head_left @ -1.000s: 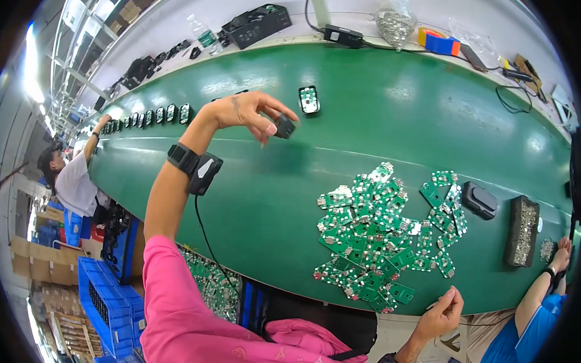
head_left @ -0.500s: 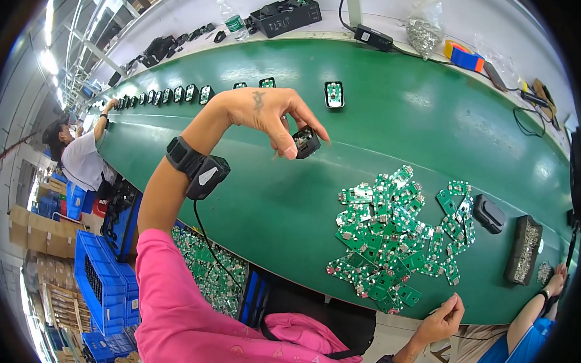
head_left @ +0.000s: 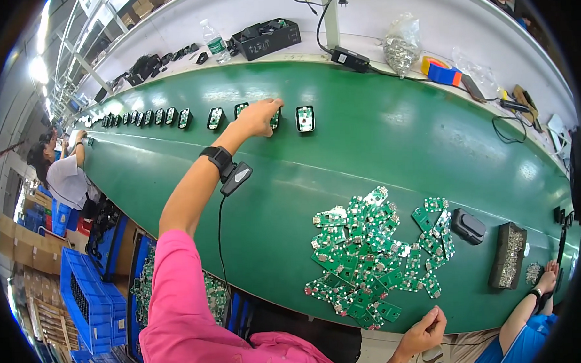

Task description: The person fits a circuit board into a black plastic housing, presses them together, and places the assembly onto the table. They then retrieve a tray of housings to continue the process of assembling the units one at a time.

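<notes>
My left hand [head_left: 257, 117] reaches over the green table, its fingers closed around a black housing [head_left: 275, 120] with a green circuit board inside. Most of that housing is hidden by the hand. To its right stands another open black housing with a board [head_left: 305, 119]; to its left, more of them [head_left: 215, 118] run in a row toward the far left. Low at the table's near edge is my right hand [head_left: 424, 332], fingers curled and thumb against them; whether anything is pinched there does not show. A heap of green circuit boards [head_left: 363, 249] lies beyond it.
Right of the boards are a black case [head_left: 468, 226] and a dark tray of small metal parts [head_left: 507, 256]. A shelf behind carries a bottle [head_left: 215, 42], a black bin [head_left: 266, 39] and a bag of parts [head_left: 401, 46]. Co-workers' arms show at far left and lower right.
My left hand has carried the black housing away from me and down to the row on the table. The view has shifted somewhat; my right hand stays curled near the edge.
</notes>
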`<state>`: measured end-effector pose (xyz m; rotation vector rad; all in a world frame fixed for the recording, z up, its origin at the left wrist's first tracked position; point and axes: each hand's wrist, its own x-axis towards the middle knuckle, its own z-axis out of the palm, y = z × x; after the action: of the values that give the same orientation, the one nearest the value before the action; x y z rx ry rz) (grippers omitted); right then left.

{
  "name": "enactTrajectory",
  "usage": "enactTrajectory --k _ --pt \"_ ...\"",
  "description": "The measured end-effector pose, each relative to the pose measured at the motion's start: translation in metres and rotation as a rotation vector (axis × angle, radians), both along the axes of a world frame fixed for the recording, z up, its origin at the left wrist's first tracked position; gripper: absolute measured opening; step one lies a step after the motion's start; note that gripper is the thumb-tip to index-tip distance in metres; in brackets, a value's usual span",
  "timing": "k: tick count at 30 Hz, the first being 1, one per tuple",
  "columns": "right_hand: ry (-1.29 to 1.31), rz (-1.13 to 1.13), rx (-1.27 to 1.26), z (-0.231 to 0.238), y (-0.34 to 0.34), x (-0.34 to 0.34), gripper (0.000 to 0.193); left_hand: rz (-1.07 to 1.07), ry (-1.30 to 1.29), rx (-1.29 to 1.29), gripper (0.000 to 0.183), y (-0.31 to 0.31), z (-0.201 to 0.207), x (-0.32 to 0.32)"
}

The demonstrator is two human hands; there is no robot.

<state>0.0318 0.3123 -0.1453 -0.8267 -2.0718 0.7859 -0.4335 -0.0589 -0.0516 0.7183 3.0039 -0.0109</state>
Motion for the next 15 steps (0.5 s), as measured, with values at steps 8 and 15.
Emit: enactTrajectory --k 8,15 --pt "0.004 -0.008 0.029 0.002 0.004 0.001 0.021 0.048 0.028 -0.084 0.092 0.012 0.018 0.018" --pt "0.070 0.032 0.119 -0.012 0.007 0.002 0.021 -0.001 0.504 0.380 0.059 -0.053 -0.004 0.182"
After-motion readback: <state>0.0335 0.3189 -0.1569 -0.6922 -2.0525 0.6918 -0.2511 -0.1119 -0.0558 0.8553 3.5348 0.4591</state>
